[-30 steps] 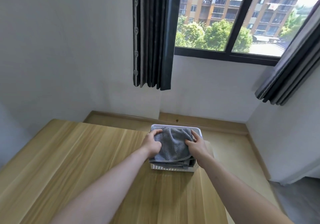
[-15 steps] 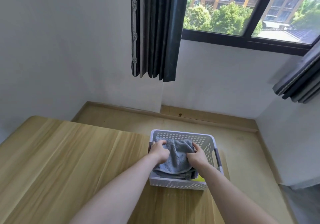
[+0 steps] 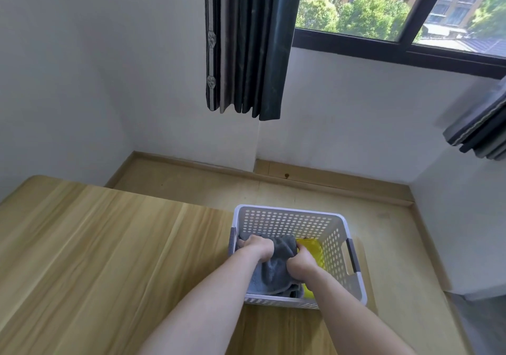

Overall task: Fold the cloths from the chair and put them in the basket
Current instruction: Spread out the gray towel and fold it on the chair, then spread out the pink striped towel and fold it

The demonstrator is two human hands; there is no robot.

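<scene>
One white perforated basket (image 3: 290, 219) was seen on the far right corner of one wooden table (image 3: 109, 245). Two hands were lowered inside it. One folded grey cloth (image 3: 276, 269) was gripped at its left edge by the left hand (image 3: 257, 247) and at its right edge by the right hand (image 3: 301, 265), fingers curled around the fabric on both sides. One yellow cloth (image 3: 312, 250) was seen just beside the grey one, against the basket's right wall. Two dark curtains were counted, one (image 3: 246, 42) left of the window and one (image 3: 482, 130) at the right.
</scene>
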